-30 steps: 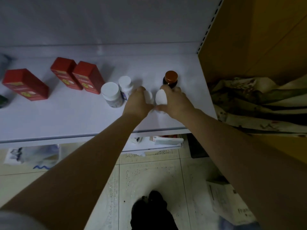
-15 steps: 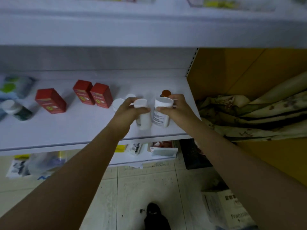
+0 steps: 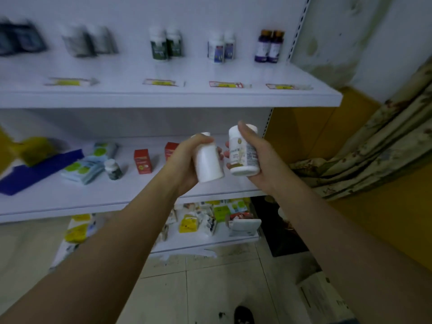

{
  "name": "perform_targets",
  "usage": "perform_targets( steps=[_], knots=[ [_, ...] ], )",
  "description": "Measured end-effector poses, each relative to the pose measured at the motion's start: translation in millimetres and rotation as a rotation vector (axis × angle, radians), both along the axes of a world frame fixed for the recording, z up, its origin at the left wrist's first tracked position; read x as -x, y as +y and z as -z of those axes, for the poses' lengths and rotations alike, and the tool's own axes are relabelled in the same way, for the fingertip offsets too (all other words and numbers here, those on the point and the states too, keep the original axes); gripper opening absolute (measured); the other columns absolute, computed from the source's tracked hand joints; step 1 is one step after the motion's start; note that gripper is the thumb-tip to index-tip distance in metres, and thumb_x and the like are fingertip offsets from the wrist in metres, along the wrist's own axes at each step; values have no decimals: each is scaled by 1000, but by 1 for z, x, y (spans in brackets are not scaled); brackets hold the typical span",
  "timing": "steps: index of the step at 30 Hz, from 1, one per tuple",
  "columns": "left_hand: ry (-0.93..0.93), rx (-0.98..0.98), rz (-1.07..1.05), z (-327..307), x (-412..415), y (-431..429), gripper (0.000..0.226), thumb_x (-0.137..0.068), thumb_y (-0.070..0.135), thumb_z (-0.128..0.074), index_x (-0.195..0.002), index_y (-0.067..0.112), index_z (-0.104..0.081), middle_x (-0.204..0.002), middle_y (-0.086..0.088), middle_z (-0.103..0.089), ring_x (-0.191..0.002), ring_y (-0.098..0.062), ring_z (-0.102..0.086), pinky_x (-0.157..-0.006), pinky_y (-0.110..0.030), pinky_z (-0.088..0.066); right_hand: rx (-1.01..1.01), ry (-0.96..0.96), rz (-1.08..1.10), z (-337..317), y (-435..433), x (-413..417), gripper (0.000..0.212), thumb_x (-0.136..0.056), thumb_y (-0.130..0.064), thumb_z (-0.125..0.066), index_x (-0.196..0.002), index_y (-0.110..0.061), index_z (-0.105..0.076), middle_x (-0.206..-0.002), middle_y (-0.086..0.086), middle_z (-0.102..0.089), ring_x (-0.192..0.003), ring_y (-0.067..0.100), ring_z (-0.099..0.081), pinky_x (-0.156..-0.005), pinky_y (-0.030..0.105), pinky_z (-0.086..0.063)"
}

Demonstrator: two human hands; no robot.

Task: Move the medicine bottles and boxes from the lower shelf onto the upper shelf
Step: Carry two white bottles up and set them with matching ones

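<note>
Your left hand (image 3: 184, 164) has its fingers (image 3: 201, 139) wrapped round a plain white bottle (image 3: 209, 164). Your right hand (image 3: 261, 160) grips a labelled white bottle (image 3: 243, 155). Since half a second ago both bottles have risen clear of the lower shelf (image 3: 93, 197) and now hang before its right end, below the upper shelf (image 3: 187, 99) front edge (not set down). Your left hand half hides a red box (image 3: 171, 148), and the upper shelf's left end is blurred.
</note>
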State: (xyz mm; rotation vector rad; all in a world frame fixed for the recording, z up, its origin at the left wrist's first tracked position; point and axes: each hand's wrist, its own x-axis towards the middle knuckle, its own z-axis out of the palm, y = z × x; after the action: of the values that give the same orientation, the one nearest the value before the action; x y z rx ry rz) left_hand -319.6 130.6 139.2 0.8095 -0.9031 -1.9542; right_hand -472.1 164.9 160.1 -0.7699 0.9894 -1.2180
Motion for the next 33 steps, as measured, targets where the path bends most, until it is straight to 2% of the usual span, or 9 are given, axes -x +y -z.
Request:
perform_targets(
  steps=[3, 7, 10, 14, 17, 20, 23, 29, 33],
  knots=[
    [-62, 122, -2, -32, -24, 33, 11, -86, 17, -62, -91, 12, -53, -76, -7, -57, -68, -18, -60, -65, -31, -55, 63, 62, 31, -29, 35, -21, 17, -91, -26, -58, -94, -10, -60, -77, 6, -60, -56, 14, -63, -56, 28, -54],
    [-35, 188, 10, -63, -49, 66, 29, -82, 28, -67, -101, 16, -49, -82, -9, -57, -76, -24, -59, -74, -43, -51, 113, 159, 29, -59, 70, -33, 24, -90, -33, -59, -103, -13, -60, -75, 6, -59, -61, 19, -62, -52, 27, -54],
    [-30, 194, 39, -85, -64, 88, 40, -75, 37, -69, -106, 14, -56, -81, -10, -63, -72, -24, -61, -77, -41, -48, 157, 174, 25, -78, 86, -40, 28, -89, -34, -59, -110, -16, -60, -82, 6, -61, -68, 19, -62, -55, 27, -54],
    [192, 167, 100, -116, -77, 112, 34, -85, 33, -53, -111, 10, -54, -89, -10, -64, -79, -22, -62, -79, -38, -52, 205, 105, -3, -104, 97, -51, 19, -91, -31, -55, -95, -15, -65, -79, 5, -66, -65, 18, -61, -68, 34, -50],
    [265, 113, 50, -138, -83, 124, 34, -82, 33, -55, -102, 5, -54, -81, -13, -62, -74, -23, -57, -70, -32, -53, 268, 69, -32, -122, 101, -59, 23, -92, -29, -51, -97, -11, -63, -75, 4, -68, -62, 17, -61, -61, 31, -50],
    [202, 217, -36, -155, -82, 133, 31, -71, 29, -67, -88, 6, -54, -75, -10, -59, -66, -19, -57, -58, -28, -53, 303, 89, -61, -129, 101, -65, 22, -91, -30, -52, -93, -12, -64, -76, 5, -66, -62, 17, -61, -58, 29, -48],
    [190, 293, -136, -162, -83, 138, 32, -67, 20, -67, -91, 9, -49, -71, -8, -57, -60, -17, -60, -53, -25, -54, 304, 100, -72, -134, 102, -68, 20, -88, -31, -55, -93, -14, -62, -74, 6, -65, -63, 19, -63, -60, 31, -48],
    [123, 425, -149, -159, -98, 140, 40, -73, 32, -59, -111, 19, -56, -89, -5, -71, -82, -17, -71, -68, -30, -59, 356, 91, -121, -142, 103, -75, 21, -89, -30, -54, -98, -13, -61, -79, 7, -65, -62, 17, -66, -56, 28, -51],
    [126, 311, -179, -156, -107, 142, 23, -82, 18, -56, -103, 11, -62, -82, -5, -69, -73, -18, -65, -69, -29, -55, 371, 93, -168, -144, 103, -80, 31, -91, -30, -50, -111, -8, -58, -84, 8, -65, -62, 16, -68, -55, 25, -53]
  ],
)
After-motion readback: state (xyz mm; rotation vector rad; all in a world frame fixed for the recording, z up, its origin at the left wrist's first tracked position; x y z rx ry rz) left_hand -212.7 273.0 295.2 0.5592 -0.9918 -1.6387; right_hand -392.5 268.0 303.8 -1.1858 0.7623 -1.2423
